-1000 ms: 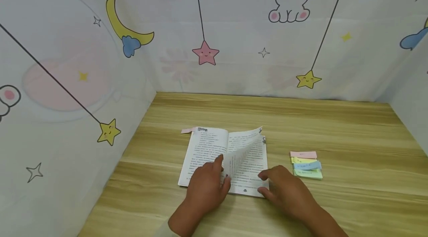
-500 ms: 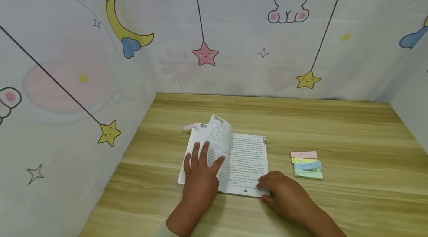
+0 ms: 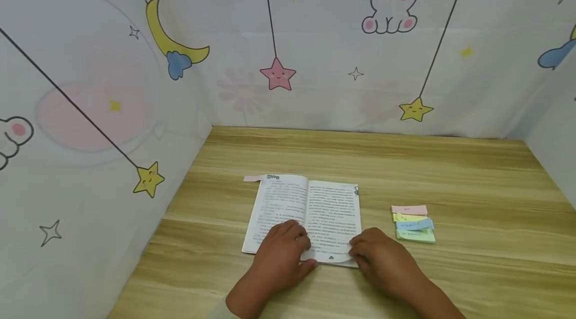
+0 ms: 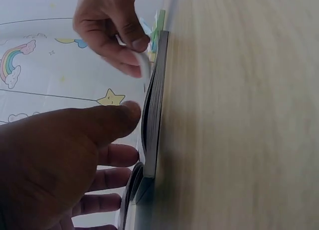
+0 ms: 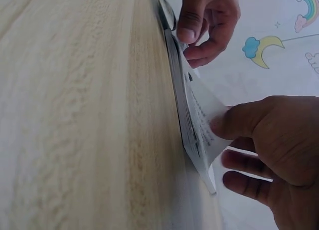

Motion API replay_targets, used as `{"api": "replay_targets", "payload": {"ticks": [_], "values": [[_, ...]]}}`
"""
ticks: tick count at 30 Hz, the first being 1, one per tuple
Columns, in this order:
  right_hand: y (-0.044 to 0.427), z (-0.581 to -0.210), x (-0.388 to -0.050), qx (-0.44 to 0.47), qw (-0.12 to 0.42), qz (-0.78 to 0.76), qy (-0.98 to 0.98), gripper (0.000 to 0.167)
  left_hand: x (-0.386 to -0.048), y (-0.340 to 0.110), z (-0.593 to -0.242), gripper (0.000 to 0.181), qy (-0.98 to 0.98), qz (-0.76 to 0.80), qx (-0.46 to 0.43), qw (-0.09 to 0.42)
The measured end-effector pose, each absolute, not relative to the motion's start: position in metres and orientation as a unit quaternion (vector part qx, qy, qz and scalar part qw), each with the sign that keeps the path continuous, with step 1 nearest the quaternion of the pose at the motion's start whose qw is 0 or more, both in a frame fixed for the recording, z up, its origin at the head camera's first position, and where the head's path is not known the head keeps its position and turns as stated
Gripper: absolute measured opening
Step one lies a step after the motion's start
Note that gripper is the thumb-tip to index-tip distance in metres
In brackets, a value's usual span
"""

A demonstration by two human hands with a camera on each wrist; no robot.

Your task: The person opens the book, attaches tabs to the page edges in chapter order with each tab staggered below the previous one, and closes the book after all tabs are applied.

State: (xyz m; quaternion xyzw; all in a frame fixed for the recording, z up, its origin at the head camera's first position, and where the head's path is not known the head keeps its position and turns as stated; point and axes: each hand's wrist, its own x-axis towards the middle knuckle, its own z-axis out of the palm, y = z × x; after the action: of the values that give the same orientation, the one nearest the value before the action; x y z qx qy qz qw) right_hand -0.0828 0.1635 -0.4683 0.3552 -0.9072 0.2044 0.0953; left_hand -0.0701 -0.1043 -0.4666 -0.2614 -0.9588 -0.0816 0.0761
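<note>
An open book (image 3: 333, 214) with printed pages lies on the wooden table. My right hand (image 3: 382, 256) pinches the lower right corner of a page (image 5: 202, 108) between thumb and fingers, and that corner is lifted off the pages beneath. My left hand (image 3: 281, 254) rests on the lower part of the book near the gutter, its fingers loosely extended over the left page and its thumb by the bottom edge. From the upper left edge of the book sticks out a pink sticky tab (image 3: 254, 178).
Right of the book lie several overlapping sticky notes (image 3: 415, 233) in pink, yellow, blue and green, with handwriting. The wood-grain table (image 3: 486, 199) is bounded at the back and sides by white cloth (image 3: 324, 104) printed with stars, a moon and a rabbit.
A page that stood half-raised over the right side went over to the left and now lies flat. My left hand swept left, then returned toward the gutter. The right hand now lifts another page corner.
</note>
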Motion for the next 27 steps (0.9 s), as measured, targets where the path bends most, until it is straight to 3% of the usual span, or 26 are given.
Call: {"api": "replay_targets", "payload": {"ticks": [3,7,9,12,14,19,23,27], "values": [[0.1633,-0.4683,-0.0858,0.361,0.148,0.217,-0.895,0.019,-0.0709,-0.1022,-0.468,0.035,-0.961,-0.084,-0.255,0.065],[0.162,-0.4662,-0.0883,0.37,0.2,0.236,-0.876,0.024,-0.0718,-0.0992,-0.4688,0.025,-0.963,-0.078,-0.25,0.068],[0.1613,-0.4646,-0.0881,0.365,0.217,0.242,-0.873,0.033,-0.0718,-0.0981,-0.4683,0.019,-0.963,-0.08,-0.245,0.075],[0.1611,-0.4632,-0.0868,0.339,0.229,0.25,-0.878,0.056,-0.0719,-0.0969,-0.4676,0.025,-0.964,-0.085,-0.231,0.097],[0.1615,-0.4639,-0.0859,0.326,0.221,0.255,-0.883,0.062,-0.0723,-0.0967,-0.4667,0.039,-0.964,-0.097,-0.214,0.122],[0.1632,-0.4686,-0.084,0.327,0.151,0.244,-0.9,0.043,-0.0741,-0.0981,-0.4632,0.069,-0.962,-0.132,-0.149,0.185],[0.1632,-0.4715,-0.0814,0.326,0.08,0.219,-0.916,0.037,-0.0751,-0.1015,-0.4633,0.081,-0.957,-0.153,-0.097,0.226],[0.1635,-0.4697,-0.0797,0.328,0.043,0.208,-0.921,0.034,-0.0757,-0.1058,-0.4662,0.093,-0.947,-0.158,-0.072,0.269]]}}
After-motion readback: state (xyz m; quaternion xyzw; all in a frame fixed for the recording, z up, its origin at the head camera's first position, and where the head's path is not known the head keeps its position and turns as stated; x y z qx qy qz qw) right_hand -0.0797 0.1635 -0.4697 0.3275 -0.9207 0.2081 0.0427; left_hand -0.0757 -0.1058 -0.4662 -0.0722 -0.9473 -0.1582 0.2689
